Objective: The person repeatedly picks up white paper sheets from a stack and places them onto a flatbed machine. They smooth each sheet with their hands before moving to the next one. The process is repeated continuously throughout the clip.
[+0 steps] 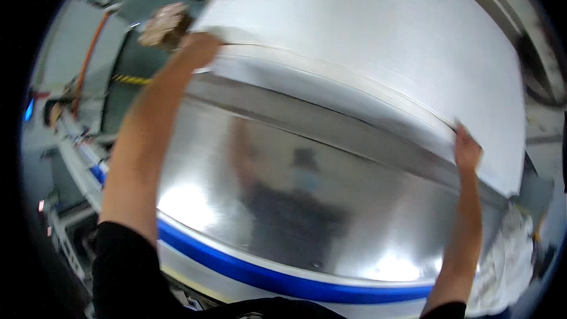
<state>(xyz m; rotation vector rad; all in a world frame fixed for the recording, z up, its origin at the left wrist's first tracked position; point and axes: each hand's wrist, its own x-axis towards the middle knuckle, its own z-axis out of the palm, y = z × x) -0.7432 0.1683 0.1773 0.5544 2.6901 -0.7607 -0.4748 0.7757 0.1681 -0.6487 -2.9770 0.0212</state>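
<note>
A wide white sheet [366, 18] covers the far part of a shiny metal table [283, 183]. Its near edge forms a pale strip running between my two hands. At the sheet's left corner, my left hand [202, 50] is closed on that edge, its arm stretched far forward. Toward the right end, my right hand [468, 149] pinches the same edge between thumb and fingers. The edge looks slightly raised, with a shaded underside. Whether the sheet is film or fabric I cannot tell.
A blue strip [283, 279] runs along the table's near edge. A crumpled white cloth [507, 260] hangs at the right. Beyond my left hand is a brownish, shiny wrapped bundle [165, 25]. Metal framework [74, 159] and an orange bar [91, 56] stand at the left.
</note>
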